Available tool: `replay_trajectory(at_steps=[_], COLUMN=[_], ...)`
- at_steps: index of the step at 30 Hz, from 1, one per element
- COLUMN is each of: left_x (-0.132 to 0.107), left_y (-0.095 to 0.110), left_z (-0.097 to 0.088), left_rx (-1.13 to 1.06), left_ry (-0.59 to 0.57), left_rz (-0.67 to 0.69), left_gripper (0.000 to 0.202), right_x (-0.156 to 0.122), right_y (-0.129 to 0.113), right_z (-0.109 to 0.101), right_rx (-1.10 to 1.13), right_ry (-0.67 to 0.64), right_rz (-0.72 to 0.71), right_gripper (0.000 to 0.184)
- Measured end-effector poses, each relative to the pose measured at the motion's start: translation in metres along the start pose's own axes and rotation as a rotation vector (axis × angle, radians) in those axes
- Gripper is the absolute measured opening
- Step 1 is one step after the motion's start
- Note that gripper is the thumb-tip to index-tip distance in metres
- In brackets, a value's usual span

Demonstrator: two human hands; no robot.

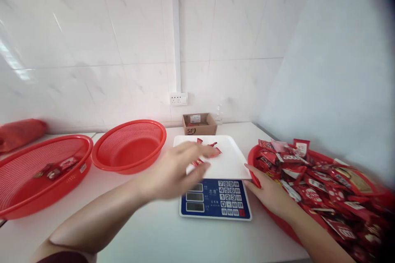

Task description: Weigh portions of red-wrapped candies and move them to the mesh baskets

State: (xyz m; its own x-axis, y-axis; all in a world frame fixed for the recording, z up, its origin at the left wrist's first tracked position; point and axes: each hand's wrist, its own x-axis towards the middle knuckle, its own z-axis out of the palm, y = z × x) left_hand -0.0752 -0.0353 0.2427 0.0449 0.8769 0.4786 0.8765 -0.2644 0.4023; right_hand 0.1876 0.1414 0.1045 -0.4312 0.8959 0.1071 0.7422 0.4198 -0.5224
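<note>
My left hand, slightly blurred, hovers over the white weighing tray of a digital scale with its fingers apart. Several small red packets lie on the tray near its fingertips, partly hidden by them. At the tray's front right corner is my right hand, thumb and forefinger apart, with red showing between them; it reaches across the rim of a red basket heaped with red snack packets. Below the tray, the scale's blue keypad panel faces me.
Left of the scale stand a red mesh basket and a larger red basket with a few packets in it. Behind the scale, a cardboard box and a clear plastic bottle stand near the tiled wall. A red bundle lies far left.
</note>
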Motion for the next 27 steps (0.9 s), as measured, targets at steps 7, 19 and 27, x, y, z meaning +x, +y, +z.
replay_trajectory(at_steps=[7,19,27], left_x=[0.041,0.083,0.083], left_y=[-0.083,-0.096,-0.098], left_z=[0.059,0.132,0.131], left_rx=[0.111,0.262,0.195], left_ry=[-0.681,-0.468,-0.361], left_rz=[-0.25,-0.051,0.042], left_gripper=[0.091,0.067,0.032], right_x=[-0.001,-0.003,-0.002], right_y=[-0.004,-0.008,-0.004], right_z=[-0.002,-0.005,-0.003], right_rx=[0.024,0.028,0.055], right_ry=[-0.011,-0.07,-0.028], right_rz=[0.014,0.051,0.033], right_gripper=[0.05,0.059,0.057])
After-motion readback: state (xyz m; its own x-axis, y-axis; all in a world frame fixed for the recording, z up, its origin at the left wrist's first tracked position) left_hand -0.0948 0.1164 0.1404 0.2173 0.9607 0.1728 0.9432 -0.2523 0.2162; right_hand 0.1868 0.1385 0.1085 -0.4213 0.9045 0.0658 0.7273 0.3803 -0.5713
